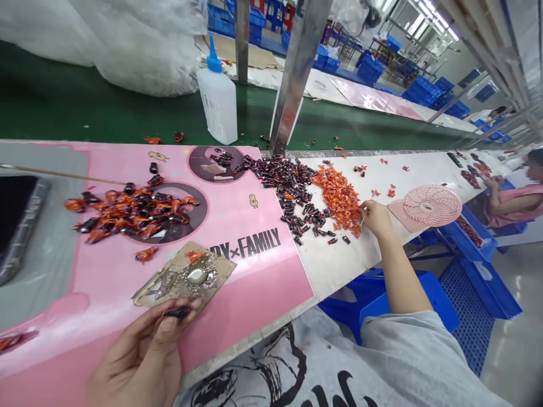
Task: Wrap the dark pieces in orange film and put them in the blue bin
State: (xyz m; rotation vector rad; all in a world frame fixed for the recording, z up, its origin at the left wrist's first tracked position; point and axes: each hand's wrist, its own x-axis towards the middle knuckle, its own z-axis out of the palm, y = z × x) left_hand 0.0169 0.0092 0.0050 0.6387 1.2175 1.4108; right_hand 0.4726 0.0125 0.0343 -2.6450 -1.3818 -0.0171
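Observation:
My left hand (146, 347) pinches a small black piece (177, 312) between thumb and fingers, just over the near edge of a piece of cardboard (167, 277). A shiny clear blob (196, 276) and a bit of orange lie on that cardboard. Farther right, my right hand (377, 219) is closed on a thin stick (363, 218) at the edge of a heap of small orange pieces (341, 198). Beside this heap spreads a pile of small black pieces (286, 183). Joined orange-and-black pieces (131, 212) lie heaped on the pink mat (250, 288).
A white squeeze bottle (218, 104) with a blue nozzle stands behind the mat, left of a metal post (292, 85). A pink fan (431, 205) lies right of my forearm. A dark-screened device (19, 220) is at far left. Another person (515, 198) sits at far right.

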